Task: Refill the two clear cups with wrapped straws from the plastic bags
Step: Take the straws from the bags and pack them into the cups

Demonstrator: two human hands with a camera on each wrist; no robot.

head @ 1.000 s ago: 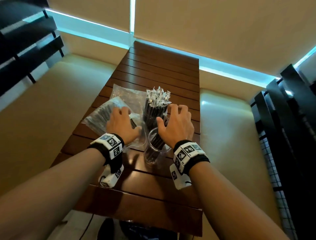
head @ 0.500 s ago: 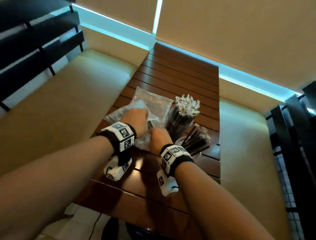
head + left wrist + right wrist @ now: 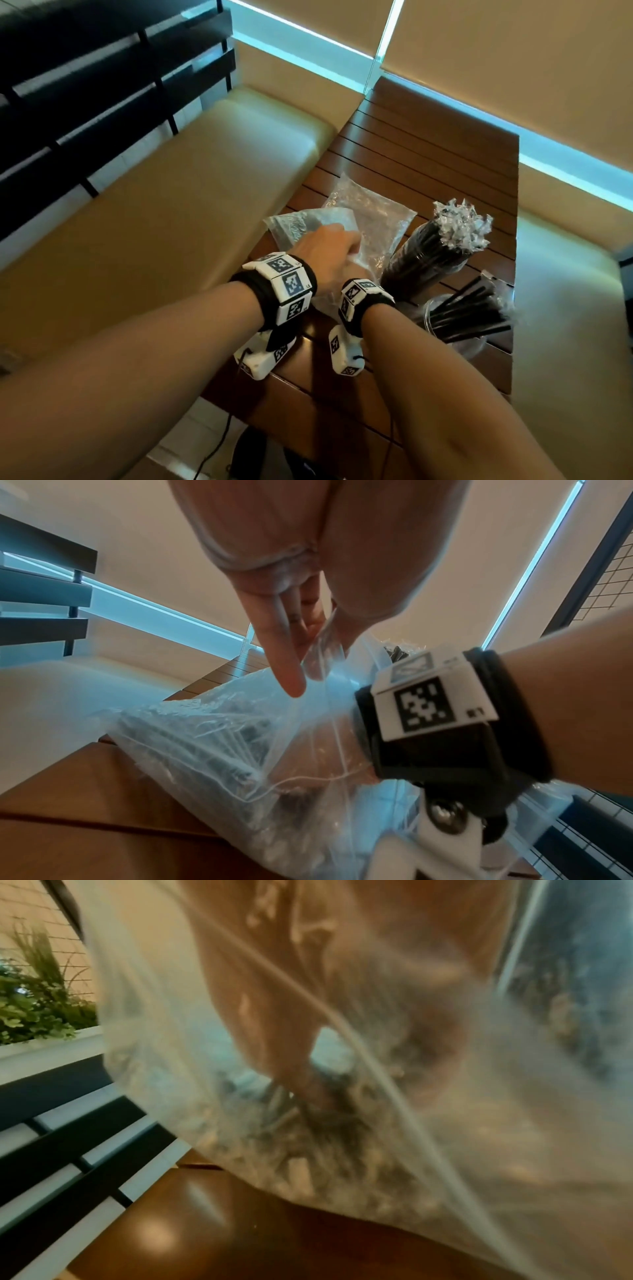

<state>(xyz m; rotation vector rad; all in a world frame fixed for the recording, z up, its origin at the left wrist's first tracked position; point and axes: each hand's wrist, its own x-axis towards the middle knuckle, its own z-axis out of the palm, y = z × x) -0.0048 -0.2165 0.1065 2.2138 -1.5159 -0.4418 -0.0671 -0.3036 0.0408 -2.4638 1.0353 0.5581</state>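
My left hand [image 3: 313,646] pinches the upper edge of a clear plastic bag [image 3: 301,224] and holds its mouth up off the wooden table [image 3: 428,147]. Dark wrapped straws [image 3: 205,737] lie inside it. My right hand [image 3: 308,1085] is inside the bag with its fingers down at the straw ends, but the plastic blurs its grip. From the head camera only its wristband [image 3: 363,296] shows. To the right, one clear cup [image 3: 421,270] is packed with straws. A nearer clear cup [image 3: 455,337] holds several straws leaning right.
A second, flatter plastic bag [image 3: 376,212] lies just behind the held one. Beige cushioned benches flank the table at left [image 3: 171,205] and right [image 3: 565,308], with a black slatted backrest [image 3: 85,85] at far left. The table's right edge is close to the cups.
My right hand left the nearer cup, moved left and went into the bag. My left hand went from resting on the bag to pinching its edge and lifting it open.
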